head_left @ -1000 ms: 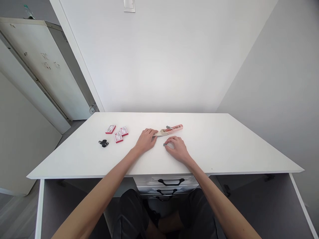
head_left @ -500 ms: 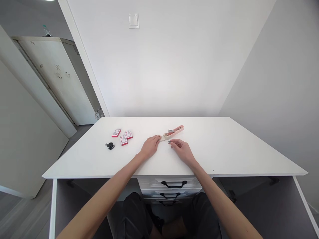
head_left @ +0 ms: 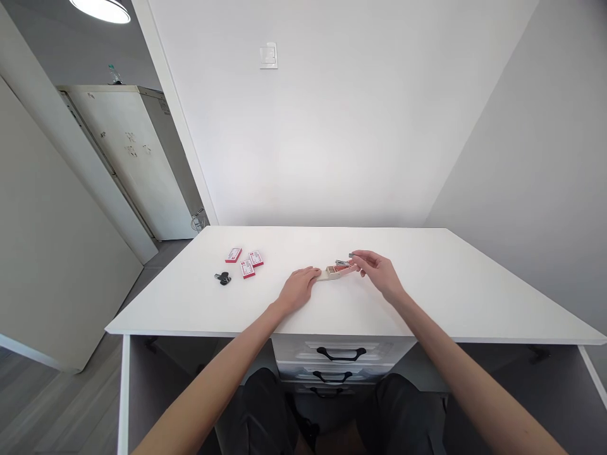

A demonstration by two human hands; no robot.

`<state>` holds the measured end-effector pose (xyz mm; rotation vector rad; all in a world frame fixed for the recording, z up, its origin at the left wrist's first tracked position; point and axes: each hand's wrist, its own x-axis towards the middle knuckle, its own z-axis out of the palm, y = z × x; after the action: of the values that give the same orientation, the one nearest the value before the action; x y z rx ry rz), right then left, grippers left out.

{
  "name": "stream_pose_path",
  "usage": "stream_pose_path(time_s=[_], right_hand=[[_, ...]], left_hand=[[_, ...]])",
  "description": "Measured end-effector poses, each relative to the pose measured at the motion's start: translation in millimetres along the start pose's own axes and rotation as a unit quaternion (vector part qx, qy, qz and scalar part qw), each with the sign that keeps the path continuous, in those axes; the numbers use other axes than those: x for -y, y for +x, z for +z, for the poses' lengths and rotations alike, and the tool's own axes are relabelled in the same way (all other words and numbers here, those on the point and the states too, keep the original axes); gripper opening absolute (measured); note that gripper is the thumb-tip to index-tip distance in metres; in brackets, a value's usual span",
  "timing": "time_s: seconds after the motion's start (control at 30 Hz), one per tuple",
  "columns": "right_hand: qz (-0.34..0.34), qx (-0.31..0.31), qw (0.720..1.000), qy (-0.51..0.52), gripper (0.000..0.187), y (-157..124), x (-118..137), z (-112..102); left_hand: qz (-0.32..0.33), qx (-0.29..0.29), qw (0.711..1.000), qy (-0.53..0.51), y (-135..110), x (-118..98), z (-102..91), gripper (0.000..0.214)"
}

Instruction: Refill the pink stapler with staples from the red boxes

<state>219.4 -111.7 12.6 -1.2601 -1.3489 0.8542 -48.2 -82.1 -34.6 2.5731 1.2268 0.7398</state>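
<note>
Right hand (head_left: 378, 273) partly hides the pink stapler (head_left: 334, 272).

From one camera worn on the head, we look forward and down along both forearms (head_left: 227, 363), from above and behind the fingers (head_left: 312, 272) of the left hand (head_left: 296, 289) and the right hand (head_left: 380, 273). We are far enough back that both hands look small and nearly the whole white tabletop (head_left: 474, 291) shows around the fingers. Our wide view takes in the wall (head_left: 346, 133) beyond the fingers and the knees (head_left: 262, 392) on their near side.
</note>
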Motion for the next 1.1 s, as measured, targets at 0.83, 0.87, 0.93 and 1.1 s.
stream_pose_path(time_s=[0.83,0.87,0.93,1.1], right_hand=[[-0.161,0.311,0.823,-0.447,0.015,61.4,50.0,-8.1],[-0.164,0.314,0.816,-0.456,0.015,61.2,51.3,-7.0],[-0.164,0.323,0.800,-0.479,0.016,60.8,54.6,-5.3],[-0.154,0.357,0.762,-0.518,0.020,58.2,67.4,-2.0]], left_hand=[[0.022,0.009,0.999,-0.033,-1.4,-5.8,-3.0,0.039],[0.022,0.008,0.999,-0.034,-1.5,-5.6,-2.8,0.039],[0.023,0.006,0.999,-0.035,-1.6,-5.0,-2.1,0.039],[0.025,0.000,0.999,-0.039,-1.6,-3.5,-0.4,0.039]])
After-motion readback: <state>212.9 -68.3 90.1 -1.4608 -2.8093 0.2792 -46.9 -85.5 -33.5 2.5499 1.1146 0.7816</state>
